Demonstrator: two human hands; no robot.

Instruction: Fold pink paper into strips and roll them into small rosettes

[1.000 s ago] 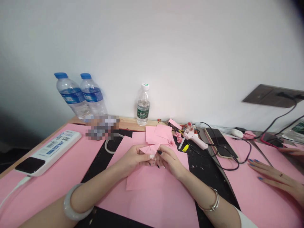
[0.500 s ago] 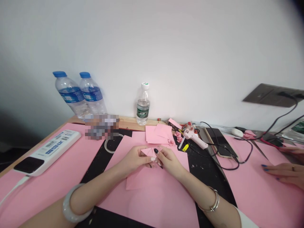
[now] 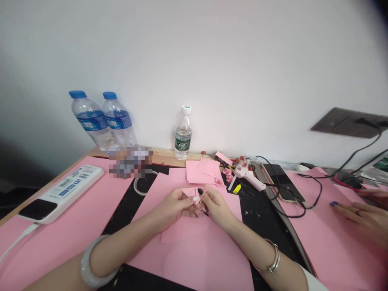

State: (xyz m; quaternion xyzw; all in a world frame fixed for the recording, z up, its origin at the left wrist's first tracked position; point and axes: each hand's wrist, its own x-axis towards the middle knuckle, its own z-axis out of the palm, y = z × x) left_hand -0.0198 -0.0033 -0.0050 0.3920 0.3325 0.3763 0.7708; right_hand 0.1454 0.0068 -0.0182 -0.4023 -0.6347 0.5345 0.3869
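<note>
A small folded pink paper (image 3: 190, 192) with crease lines is pinched between both hands, above a large pink sheet (image 3: 209, 250). My left hand (image 3: 174, 207) grips its left side, the white-nailed thumb lying on the front. On the other side my right hand (image 3: 216, 204) holds it, with the dark-nailed thumb near the top edge. Some fingertips meet below and behind the paper, partly hidden. Just beyond the hands lie small pink squares (image 3: 201, 169) and several little pink paper roses (image 3: 228, 174).
A pink glue gun (image 3: 250, 178), black cables and a phone (image 3: 283, 182) lie to the right. Farther right are another person's hands (image 3: 363, 216) on pink paper. Bottles (image 3: 182, 139) stand along the wall. A white power bank (image 3: 62, 196) is at left.
My left thumb has moved up onto the front of the folded paper, and its fingers have shifted. The other person's hands and the paper under them have moved slightly.
</note>
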